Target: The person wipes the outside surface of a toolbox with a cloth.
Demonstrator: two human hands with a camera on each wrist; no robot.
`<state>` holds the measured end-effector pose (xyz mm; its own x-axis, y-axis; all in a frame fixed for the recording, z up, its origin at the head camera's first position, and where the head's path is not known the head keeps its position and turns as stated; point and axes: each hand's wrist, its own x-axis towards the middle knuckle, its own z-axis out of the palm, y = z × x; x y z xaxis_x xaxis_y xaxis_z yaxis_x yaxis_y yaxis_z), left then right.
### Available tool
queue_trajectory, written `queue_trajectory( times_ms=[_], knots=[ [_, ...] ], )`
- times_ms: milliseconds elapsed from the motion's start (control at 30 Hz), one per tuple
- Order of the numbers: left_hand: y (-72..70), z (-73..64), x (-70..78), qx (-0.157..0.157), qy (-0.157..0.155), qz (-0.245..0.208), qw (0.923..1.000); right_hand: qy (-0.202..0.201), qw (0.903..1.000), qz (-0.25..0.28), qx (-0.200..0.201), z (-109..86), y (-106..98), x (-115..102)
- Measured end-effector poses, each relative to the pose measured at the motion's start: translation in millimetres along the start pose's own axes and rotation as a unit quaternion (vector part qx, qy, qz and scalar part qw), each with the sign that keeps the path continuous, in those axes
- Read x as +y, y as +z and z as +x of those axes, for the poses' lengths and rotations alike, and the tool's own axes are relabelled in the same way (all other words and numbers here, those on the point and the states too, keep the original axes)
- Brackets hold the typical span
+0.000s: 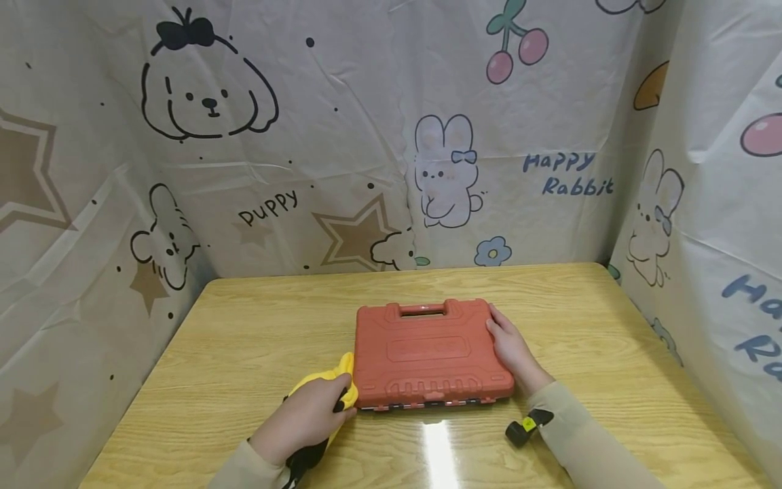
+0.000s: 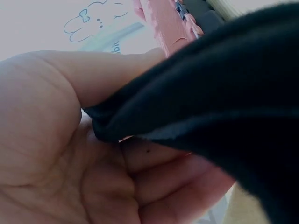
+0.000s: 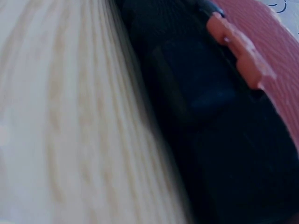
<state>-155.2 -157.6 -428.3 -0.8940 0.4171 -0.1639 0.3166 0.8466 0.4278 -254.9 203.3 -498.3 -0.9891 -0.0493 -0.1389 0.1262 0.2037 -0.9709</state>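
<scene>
A closed red plastic case (image 1: 430, 360) with a carry handle (image 1: 423, 310) at its far edge lies on the table, its latched front edge facing me. My right hand (image 1: 513, 346) grips the case's right side. To the left of the case, my left hand (image 1: 311, 414) holds a soft yellow and black fabric item (image 1: 314, 377), close against the case's left edge. In the left wrist view, its dark fabric (image 2: 187, 93) is pinched between thumb and fingers. The right wrist view shows the case's black lower half (image 3: 196, 126) and a red latch (image 3: 240, 51).
The wood-grain table (image 1: 275, 305) extends around the case. A printed cloth (image 1: 342, 136) with cartoon animals hangs along the back and both sides. A black and yellow strap piece (image 1: 525, 428) sits at the right wrist.
</scene>
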Motion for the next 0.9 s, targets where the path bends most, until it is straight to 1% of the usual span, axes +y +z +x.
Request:
queue_trajectory(
  times_ms=[167, 333, 433, 533, 667, 767, 900],
  knots=[
    [-1.6, -1.4, 0.1, -0.021, 0.002, 0.005, 0.9998, 0.001, 1.0, -0.001, 0.002, -0.9, 0, -1],
    [-2.7, -3.1, -3.3, -0.026, 0.002, -0.008, 0.9996, -0.002, 1.0, -0.006, 0.004, 0.7, 0, 1],
    [-3.8, -4.0, -6.3, -0.023, -0.006, -0.024, 0.9994, -0.001, 1.0, -0.006, 0.004, 1.5, 0, 2],
    [-6.7, -3.7, -8.6, -0.013, -0.022, -0.039, 0.9989, -0.001, 1.0, -0.007, 0.004, 1.8, 1, 2],
    [-15.4, -2.4, -8.9, 0.01, -0.058, -0.048, 0.9971, 0.001, 1.0, -0.009, 0.003, 1.3, 2, 2],
    [-23.0, -1.5, -7.2, 0.031, -0.085, -0.069, 0.9936, 0.002, 0.9999, -0.011, 0.001, 1.0, 1, 1],
    [-30.8, 0.1, -5.1, 0.073, -0.104, -0.106, 0.9862, 0.0, 0.9999, -0.013, 0.002, 1.1, 0, 1]
  ],
)
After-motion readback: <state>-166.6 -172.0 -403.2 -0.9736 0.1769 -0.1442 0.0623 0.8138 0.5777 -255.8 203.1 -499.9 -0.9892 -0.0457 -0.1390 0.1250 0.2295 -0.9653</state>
